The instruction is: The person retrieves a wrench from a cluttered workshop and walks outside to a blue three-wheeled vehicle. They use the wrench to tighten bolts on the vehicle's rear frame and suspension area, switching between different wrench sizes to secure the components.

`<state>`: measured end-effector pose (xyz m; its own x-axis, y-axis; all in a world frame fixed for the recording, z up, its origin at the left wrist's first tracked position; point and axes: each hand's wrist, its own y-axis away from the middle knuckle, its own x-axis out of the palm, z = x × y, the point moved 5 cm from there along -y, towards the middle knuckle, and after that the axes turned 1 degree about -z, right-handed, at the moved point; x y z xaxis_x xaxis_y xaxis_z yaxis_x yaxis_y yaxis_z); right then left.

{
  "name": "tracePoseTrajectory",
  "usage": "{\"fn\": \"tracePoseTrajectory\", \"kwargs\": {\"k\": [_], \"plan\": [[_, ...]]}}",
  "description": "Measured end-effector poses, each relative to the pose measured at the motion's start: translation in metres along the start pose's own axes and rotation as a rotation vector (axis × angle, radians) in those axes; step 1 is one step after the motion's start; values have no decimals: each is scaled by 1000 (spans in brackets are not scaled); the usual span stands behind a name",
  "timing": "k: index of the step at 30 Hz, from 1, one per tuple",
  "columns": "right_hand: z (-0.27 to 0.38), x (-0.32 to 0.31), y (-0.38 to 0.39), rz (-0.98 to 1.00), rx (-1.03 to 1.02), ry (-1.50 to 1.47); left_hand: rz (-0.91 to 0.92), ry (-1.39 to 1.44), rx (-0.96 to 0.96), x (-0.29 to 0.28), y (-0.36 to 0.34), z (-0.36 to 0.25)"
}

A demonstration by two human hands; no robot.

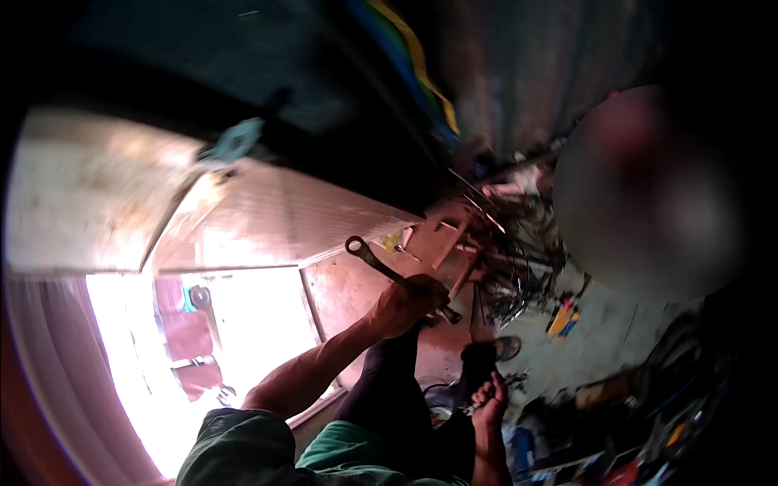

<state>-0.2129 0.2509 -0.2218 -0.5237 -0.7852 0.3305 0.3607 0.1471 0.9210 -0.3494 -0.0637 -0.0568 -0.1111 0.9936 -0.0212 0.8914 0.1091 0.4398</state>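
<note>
- Grey floor [612, 332] lies off to my right; I'd plant the feet well before putting weight on any tool.
- Dark tangled scrap [506, 275] sits beyond the hands, so I'd give the tool room.
- Ring spanner [379, 265] slants mid-view, ring end up-left; I'd hold it squarely.
- Left hand [413, 301] wraps its shaft, nearer the lower end.
- Right hand [490, 401] curls lower down; I can't tell whether it grips anything.

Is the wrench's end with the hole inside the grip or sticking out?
Sticking out. The end with the hole shows whole, beyond the left grip, which is closed around the wrench.
</note>
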Motion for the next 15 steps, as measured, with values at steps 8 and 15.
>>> {"fn": "tracePoseTrajectory", "kwargs": {"k": [8, 15], "plan": [[150, -36, 98, -301, -319, 567, -308, 287, 129, -134, 183, -15], [-18, 84, 103, -198, -158, 1128, -370, -51, -233, -254, 361, 46]]}}
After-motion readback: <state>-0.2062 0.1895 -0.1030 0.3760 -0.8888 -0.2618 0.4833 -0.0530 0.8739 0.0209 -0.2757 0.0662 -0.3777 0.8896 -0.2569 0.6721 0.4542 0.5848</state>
